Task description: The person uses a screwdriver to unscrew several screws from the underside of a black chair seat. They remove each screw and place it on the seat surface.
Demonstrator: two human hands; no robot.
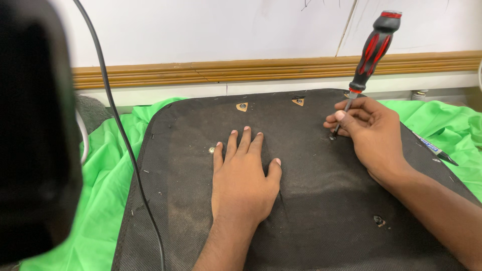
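The right hand is closed around the metal shaft of a screwdriver, fingers pinching it low down near the tip, which rests on a small fastener in the black fabric-covered panel. The tool's long axis runs steeply up and away from the hand, leaning a little to the right, so the black-and-red handle stands free above the fingers with its red cap toward the white wall and the tip pointing down and slightly left into the panel. The left hand lies open and flat, palm down, on the middle of the panel, fingers spread and pointing away from the person; it holds nothing and sits well apart from the tool, so the right hand is the one on it. Just beside the left little finger is a small round screw head. Farther up the panel are two triangular cut-outs with fasteners. The panel lies on a green cloth, a pen rests to the right, and a black cable crosses the left side.
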